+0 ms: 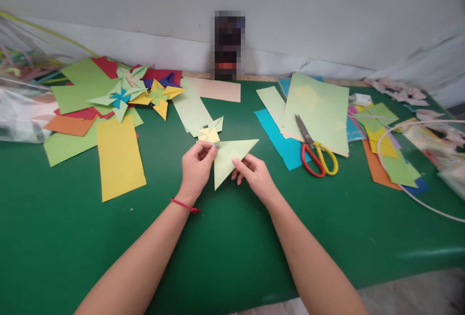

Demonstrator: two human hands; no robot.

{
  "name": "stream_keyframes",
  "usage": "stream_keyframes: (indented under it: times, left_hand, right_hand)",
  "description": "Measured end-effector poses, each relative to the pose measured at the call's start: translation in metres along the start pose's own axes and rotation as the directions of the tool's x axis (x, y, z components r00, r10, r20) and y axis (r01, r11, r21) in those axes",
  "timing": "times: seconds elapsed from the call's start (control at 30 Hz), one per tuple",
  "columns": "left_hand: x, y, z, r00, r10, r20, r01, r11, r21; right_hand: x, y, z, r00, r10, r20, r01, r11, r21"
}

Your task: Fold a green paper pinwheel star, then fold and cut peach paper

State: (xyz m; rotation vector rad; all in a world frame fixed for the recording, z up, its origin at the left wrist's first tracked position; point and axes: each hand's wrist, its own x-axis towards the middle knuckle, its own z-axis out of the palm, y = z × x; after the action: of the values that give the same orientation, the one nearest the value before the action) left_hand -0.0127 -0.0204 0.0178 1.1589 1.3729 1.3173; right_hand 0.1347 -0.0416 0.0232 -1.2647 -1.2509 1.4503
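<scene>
A pale green paper triangle [231, 156] is held up over the green table between both hands. My left hand [198, 165] pinches its left corner between thumb and fingers. On the long lower right edge, my right hand [252, 172] grips the paper with the thumb in front and the fingers behind. Just beyond the left hand lies a small folded piece of cream and pale green paper [209, 134], partly covered by the hand and triangle. A red cord bracelet [185, 205] circles the left wrist.
Scissors [314, 148] with red and yellow handles rest by pale green sheets [323, 107] at right. Folded paper stars [121, 95] and coloured sheets lie at left, near a yellow rectangle [121, 160]. A white cable [385, 170] loops at far right. The back is a wall [145, 10].
</scene>
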Motion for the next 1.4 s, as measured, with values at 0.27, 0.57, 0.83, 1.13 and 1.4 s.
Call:
stream_keyframes:
  times: [0.27, 0.57, 0.83, 1.13, 1.4]
  left_hand:
    - [-0.001, 0.001, 0.002, 0.999, 0.019, 0.033, -0.018, 1.000, -0.016]
    - [0.001, -0.002, 0.003, 0.970, -0.093, 0.223, 0.135, 0.974, -0.181]
    - [-0.001, -0.002, 0.004, 0.942, -0.099, 0.322, 0.122, 0.991, -0.052]
    - [-0.003, -0.001, 0.004, 0.896, -0.083, 0.436, 0.119, 0.991, -0.056]
    - [-0.003, -0.002, 0.003, 0.868, -0.096, 0.487, 0.133, 0.990, -0.041]
  right_hand:
    - [0.004, 0.008, -0.002, 0.994, -0.005, -0.105, 0.011, 0.998, 0.055]
    - [0.004, 0.003, -0.012, 0.993, -0.014, -0.120, 0.019, 0.999, 0.038]
    - [0.004, -0.002, -0.021, 0.996, -0.015, -0.092, 0.013, 1.000, -0.020]
    - [0.006, -0.005, -0.027, 0.951, -0.153, -0.267, 0.126, 0.985, -0.117]
    - [0.008, -0.003, -0.032, 0.925, -0.181, -0.334, 0.152, 0.982, -0.112]
